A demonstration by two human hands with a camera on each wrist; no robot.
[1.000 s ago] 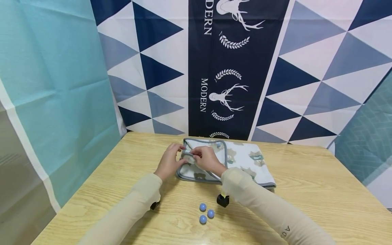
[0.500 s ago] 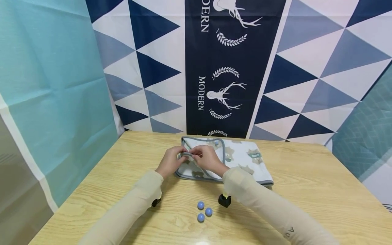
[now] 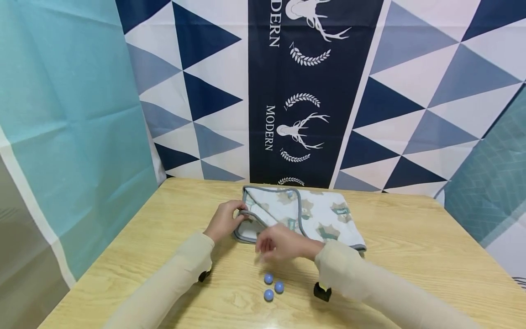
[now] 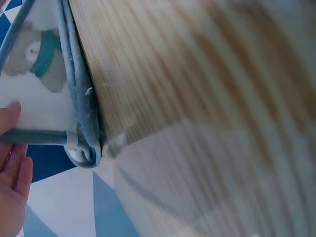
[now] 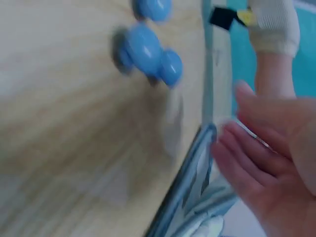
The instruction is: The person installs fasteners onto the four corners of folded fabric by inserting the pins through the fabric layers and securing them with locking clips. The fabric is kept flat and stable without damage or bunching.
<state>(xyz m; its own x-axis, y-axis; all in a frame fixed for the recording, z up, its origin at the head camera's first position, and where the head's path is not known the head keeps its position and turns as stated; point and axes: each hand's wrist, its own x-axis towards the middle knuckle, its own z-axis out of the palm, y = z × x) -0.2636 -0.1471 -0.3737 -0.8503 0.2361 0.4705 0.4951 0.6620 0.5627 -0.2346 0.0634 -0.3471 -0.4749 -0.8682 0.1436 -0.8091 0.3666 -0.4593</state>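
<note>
A folded white blanket [image 3: 320, 210] with a bear print and grey edging lies at the back middle of the table. At its left end my left hand [image 3: 223, 221] pinches the grey edge of a lifted layer between thumb and fingers. That grip also shows in the left wrist view, where the hand [image 4: 14, 180] holds the bound edge [image 4: 42, 137]. My right hand [image 3: 285, 244], blurred, hovers before the blanket's front edge with loosely bent fingers and nothing in them. Nearer to me lie three blue balls [image 3: 279, 287], grouped together and untouched; the right wrist view shows the balls [image 5: 144, 48] too.
The wooden table [image 3: 411, 246] extends to both sides of the blanket. A patterned cloth backdrop [image 3: 304, 91] hangs behind it, and a teal cloth [image 3: 82, 137] borders the left side. Black wrist devices [image 3: 322, 291] sit under the sleeves.
My right hand has let go of the blanket's edge and come down and toward me, nearer the balls. My left hand keeps its pinch on the edge.
</note>
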